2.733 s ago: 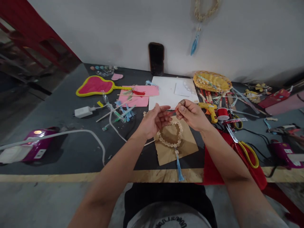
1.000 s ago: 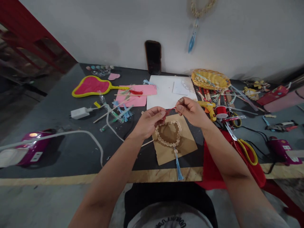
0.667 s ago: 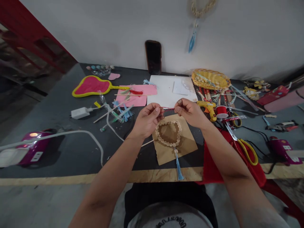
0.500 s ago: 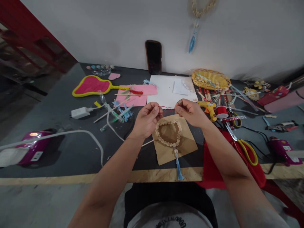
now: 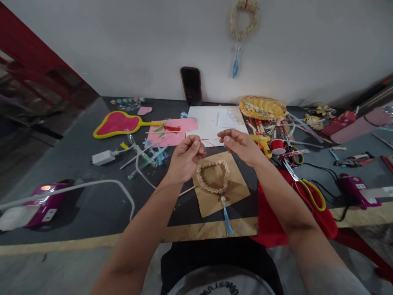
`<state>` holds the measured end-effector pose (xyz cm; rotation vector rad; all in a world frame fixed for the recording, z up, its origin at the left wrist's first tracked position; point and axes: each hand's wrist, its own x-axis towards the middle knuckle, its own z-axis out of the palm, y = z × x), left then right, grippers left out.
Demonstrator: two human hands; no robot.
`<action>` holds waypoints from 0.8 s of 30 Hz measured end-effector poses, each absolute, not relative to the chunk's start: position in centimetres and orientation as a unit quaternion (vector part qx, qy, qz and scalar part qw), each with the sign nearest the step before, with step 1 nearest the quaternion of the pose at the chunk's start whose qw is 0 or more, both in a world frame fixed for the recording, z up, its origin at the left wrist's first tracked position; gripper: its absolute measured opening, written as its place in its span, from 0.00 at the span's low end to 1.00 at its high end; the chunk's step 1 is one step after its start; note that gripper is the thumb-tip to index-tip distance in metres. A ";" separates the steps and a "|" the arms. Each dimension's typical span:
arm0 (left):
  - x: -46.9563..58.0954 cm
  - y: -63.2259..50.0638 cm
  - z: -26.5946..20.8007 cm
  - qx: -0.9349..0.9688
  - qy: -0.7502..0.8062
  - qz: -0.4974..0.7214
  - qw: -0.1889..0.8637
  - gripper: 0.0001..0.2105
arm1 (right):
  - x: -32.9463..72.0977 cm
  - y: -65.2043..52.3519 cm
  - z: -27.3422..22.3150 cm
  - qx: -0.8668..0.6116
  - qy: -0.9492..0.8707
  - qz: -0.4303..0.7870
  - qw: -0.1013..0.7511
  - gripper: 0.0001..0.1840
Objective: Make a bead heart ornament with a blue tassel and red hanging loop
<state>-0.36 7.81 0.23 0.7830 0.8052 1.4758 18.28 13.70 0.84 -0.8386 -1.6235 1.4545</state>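
Between my hands, a thin red thread [image 5: 209,141] curves slackly above a square of brown cardboard [image 5: 238,189]. My left hand [image 5: 186,157] is closed, pinching the thread between thumb and fingertips. On the other side, my right hand [image 5: 238,146] has its thumb and fingertips close together at the thread's other end; the exact contact is too small to make out. Below both hands, a ring of pale beige beads or small pieces [image 5: 199,179] lies on the cardboard. A light blue tassel [image 5: 227,221] hangs from it towards the table edge.
Right of the hands are a red thread spool [image 5: 278,146], yellow glue gun [image 5: 263,144], yellow-handled scissors [image 5: 315,194] and wicker basket [image 5: 263,107]. Left lie a pink fan [image 5: 118,123], a white adapter [image 5: 103,157] and cables. A phone [image 5: 191,86] leans on the wall beneath a hanging ring [image 5: 231,22].
The red thread, stretched nearly straight before, now sags in a loose curve with a strand hanging down. My right hand's fingers have loosened a little. The head view has tilted up slightly.
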 end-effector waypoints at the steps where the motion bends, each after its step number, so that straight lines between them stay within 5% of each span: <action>1: -0.2 7.9 0.4 0.339 0.348 0.633 0.603 0.18 | 17.9 13.4 0.9 -0.326 -0.634 0.577 0.399 0.28; 17: -3.1 7.8 1.1 0.486 0.444 0.398 0.639 0.17 | 20.9 15.6 2.4 -0.369 -0.505 0.464 0.628 0.24; 24: -3.7 7.7 0.2 0.440 0.474 0.385 0.658 0.18 | 21.8 16.2 2.4 -0.355 -0.514 0.395 0.674 0.19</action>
